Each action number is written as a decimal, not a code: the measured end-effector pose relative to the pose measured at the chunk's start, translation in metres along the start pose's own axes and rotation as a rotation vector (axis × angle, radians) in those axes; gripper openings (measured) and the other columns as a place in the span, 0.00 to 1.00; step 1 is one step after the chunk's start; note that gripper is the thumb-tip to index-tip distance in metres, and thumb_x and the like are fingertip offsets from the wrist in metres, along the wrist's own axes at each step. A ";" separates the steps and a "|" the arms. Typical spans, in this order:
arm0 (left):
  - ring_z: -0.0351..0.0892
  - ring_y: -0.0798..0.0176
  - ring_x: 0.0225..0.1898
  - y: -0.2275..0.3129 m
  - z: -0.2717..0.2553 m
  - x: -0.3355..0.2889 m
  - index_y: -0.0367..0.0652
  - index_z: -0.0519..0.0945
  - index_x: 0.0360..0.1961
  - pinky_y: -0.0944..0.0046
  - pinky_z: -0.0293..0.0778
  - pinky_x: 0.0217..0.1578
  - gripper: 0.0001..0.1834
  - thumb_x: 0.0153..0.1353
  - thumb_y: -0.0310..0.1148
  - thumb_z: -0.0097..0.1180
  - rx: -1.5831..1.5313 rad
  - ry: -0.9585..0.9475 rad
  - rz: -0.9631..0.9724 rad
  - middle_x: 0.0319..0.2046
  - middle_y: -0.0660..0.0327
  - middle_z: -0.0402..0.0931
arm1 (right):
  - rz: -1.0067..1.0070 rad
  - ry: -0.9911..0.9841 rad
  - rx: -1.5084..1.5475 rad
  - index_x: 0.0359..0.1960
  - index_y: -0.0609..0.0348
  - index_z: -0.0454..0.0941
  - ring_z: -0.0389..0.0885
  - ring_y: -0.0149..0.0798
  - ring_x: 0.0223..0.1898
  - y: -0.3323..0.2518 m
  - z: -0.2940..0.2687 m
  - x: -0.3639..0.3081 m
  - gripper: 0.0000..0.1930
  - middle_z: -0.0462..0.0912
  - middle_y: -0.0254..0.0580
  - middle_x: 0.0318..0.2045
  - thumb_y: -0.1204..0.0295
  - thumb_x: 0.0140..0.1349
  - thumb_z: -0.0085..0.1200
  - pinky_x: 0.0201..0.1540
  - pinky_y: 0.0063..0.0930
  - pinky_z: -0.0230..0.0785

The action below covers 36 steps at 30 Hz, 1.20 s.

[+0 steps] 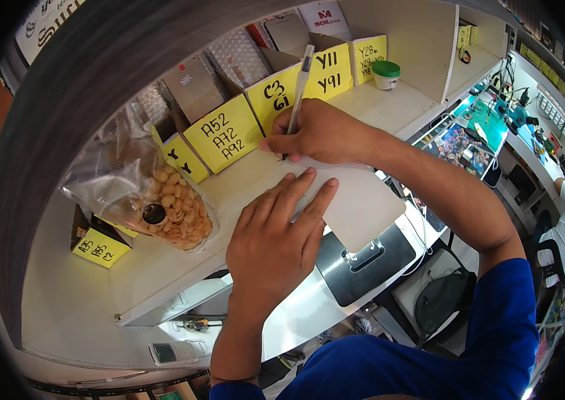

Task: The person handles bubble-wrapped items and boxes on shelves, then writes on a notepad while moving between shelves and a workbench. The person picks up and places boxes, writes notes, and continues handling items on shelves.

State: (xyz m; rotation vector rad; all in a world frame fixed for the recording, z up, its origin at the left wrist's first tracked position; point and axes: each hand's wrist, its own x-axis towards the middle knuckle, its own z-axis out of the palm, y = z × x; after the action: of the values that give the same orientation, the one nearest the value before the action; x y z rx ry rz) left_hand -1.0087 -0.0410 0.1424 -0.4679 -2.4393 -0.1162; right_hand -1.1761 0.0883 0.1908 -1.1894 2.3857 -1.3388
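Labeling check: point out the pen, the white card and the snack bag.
pen (299, 80), head view, on the barrel above the right hand.
white card (362, 203), head view, bare middle.
snack bag (172, 210), head view, on the snacks inside.

The left hand (276, 243) lies palm down with its 4 fingers (296, 193) stretched flat and close together, pointing up and to the right, the thumb tucked along its left side; its bare forearm rises from the lower edge, nearly upright, out of a blue sleeve. The right hand (319, 133) is curled in a writing grip, thumb and 2 fingers pinched together at its left end, knuckles upward. Its bare forearm comes in from the right, bent at the elbow, with a blue sleeve covering the upper arm.
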 end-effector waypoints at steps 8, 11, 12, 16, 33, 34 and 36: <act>0.82 0.56 0.61 -0.001 0.003 0.000 0.63 0.84 0.65 0.55 0.76 0.60 0.29 0.61 0.32 0.64 -0.015 0.021 0.010 0.63 0.66 0.81 | -0.032 -0.005 -0.008 0.25 0.60 0.84 0.73 0.29 0.21 0.003 -0.002 -0.002 0.20 0.79 0.33 0.17 0.57 0.69 0.65 0.30 0.30 0.65; 0.82 0.56 0.61 0.000 0.001 0.000 0.62 0.84 0.65 0.55 0.76 0.59 0.29 0.60 0.32 0.64 -0.017 0.006 0.006 0.63 0.66 0.80 | -0.027 -0.012 0.007 0.24 0.59 0.84 0.73 0.29 0.22 0.002 -0.003 -0.002 0.20 0.79 0.33 0.17 0.57 0.69 0.65 0.30 0.30 0.65; 0.82 0.56 0.61 0.000 0.000 0.000 0.62 0.85 0.65 0.55 0.76 0.59 0.29 0.60 0.32 0.64 -0.016 0.011 0.008 0.63 0.66 0.81 | -0.025 -0.022 0.012 0.24 0.59 0.84 0.73 0.29 0.22 0.000 -0.004 -0.002 0.20 0.79 0.33 0.17 0.57 0.69 0.66 0.30 0.30 0.65; 0.82 0.56 0.60 0.001 0.000 -0.001 0.62 0.85 0.65 0.55 0.76 0.59 0.30 0.59 0.31 0.65 -0.008 0.022 0.007 0.63 0.66 0.81 | -0.004 -0.008 0.038 0.26 0.59 0.84 0.74 0.28 0.23 -0.002 -0.001 -0.001 0.20 0.80 0.33 0.19 0.55 0.70 0.66 0.31 0.28 0.65; 0.78 0.54 0.65 -0.003 -0.009 -0.003 0.61 0.81 0.68 0.50 0.72 0.63 0.22 0.74 0.38 0.54 -0.132 -0.051 -0.057 0.65 0.63 0.80 | -0.568 0.074 0.138 0.52 0.62 0.85 0.86 0.46 0.53 0.043 -0.028 -0.086 0.34 0.88 0.49 0.47 0.37 0.71 0.56 0.58 0.41 0.76; 0.78 0.54 0.65 -0.002 -0.007 -0.002 0.61 0.81 0.68 0.50 0.72 0.63 0.22 0.74 0.38 0.54 -0.145 -0.038 -0.050 0.65 0.63 0.80 | -0.631 0.042 0.151 0.52 0.62 0.85 0.85 0.50 0.58 0.049 -0.029 -0.094 0.37 0.88 0.52 0.52 0.34 0.66 0.59 0.63 0.44 0.74; 0.78 0.53 0.65 -0.002 -0.008 0.000 0.60 0.81 0.68 0.50 0.71 0.65 0.22 0.75 0.40 0.54 -0.200 -0.063 -0.080 0.66 0.62 0.80 | -0.606 0.049 -0.054 0.53 0.58 0.86 0.84 0.51 0.62 0.039 -0.029 -0.114 0.35 0.87 0.51 0.57 0.39 0.58 0.70 0.66 0.44 0.73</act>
State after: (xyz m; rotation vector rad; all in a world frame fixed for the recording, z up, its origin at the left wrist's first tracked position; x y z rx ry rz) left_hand -1.0049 -0.0446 0.1490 -0.4679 -2.5207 -0.3874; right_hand -1.1356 0.1982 0.1519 -2.0253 2.1834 -1.4613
